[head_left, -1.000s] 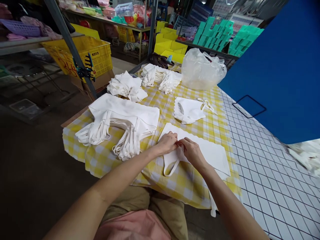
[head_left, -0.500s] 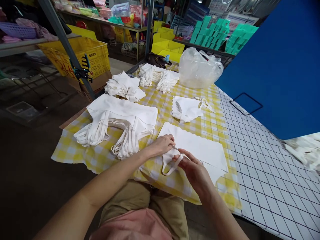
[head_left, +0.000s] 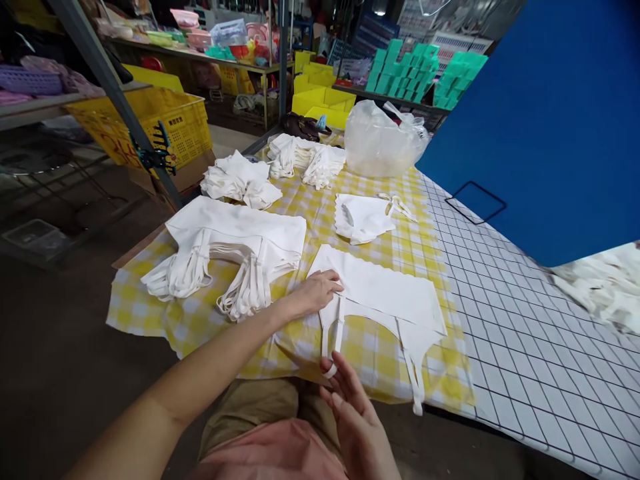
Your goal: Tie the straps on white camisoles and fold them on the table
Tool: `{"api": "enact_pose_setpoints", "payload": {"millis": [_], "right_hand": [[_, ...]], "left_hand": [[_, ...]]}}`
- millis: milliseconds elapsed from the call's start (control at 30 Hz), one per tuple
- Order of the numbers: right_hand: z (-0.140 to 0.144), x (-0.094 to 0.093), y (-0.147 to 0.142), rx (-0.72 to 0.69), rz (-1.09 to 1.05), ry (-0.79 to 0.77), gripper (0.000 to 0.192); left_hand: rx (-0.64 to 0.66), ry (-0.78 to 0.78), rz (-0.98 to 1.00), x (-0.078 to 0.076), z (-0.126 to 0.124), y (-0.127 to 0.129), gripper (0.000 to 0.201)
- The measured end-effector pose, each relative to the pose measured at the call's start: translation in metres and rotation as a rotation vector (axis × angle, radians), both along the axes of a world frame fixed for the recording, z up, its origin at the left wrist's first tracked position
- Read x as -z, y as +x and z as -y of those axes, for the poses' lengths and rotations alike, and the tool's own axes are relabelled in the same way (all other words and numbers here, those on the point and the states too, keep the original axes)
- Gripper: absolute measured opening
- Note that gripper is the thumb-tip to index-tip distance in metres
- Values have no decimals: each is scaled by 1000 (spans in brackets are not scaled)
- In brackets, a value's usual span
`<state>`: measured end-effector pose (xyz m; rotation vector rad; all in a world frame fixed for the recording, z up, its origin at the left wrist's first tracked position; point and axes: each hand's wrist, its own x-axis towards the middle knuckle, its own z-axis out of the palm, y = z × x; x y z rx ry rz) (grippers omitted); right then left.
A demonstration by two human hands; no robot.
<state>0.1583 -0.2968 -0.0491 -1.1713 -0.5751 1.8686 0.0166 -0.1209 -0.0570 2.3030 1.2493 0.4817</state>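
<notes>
A white camisole (head_left: 380, 283) lies on the yellow checked cloth in front of me, its scalloped hem away from me and its straps toward me. My left hand (head_left: 317, 291) presses flat on its left part, beside the base of one strap, fingers stretched out. At the table's near edge, my right hand (head_left: 350, 397) has the end of that left strap (head_left: 339, 330) looped over its fingers and pulled straight toward me. The other strap (head_left: 413, 373) hangs down on the right, untouched. Left of the camisole is a neat stack of white camisoles (head_left: 235, 227) with bunched straps.
Further back lie a loose white pile (head_left: 240, 180), another stack (head_left: 307, 157), a single folded white garment (head_left: 363, 217) and a clear plastic bag (head_left: 383, 140). A blue board (head_left: 530, 133) stands on the right above a white grid-patterned surface (head_left: 505, 333). A yellow crate (head_left: 175, 123) is at left.
My right hand has moved down toward me, drawing the left strap out straight. My left hand has flattened onto the fabric. The right strap now hangs in view.
</notes>
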Motion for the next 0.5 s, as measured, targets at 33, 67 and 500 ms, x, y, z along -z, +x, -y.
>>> {"api": "enact_pose_setpoints", "payload": {"millis": [33, 67, 500], "right_hand": [[6, 5, 0, -3, 15, 30, 53], [10, 8, 1, -13, 43, 71, 53], [-210, -19, 161, 88, 1605, 183, 27]], "left_hand": [[-10, 4, -11, 0, 0, 0, 37], [-27, 4, -22, -1, -1, 1, 35], [-618, -70, -410, -23, -69, 22, 34]]}}
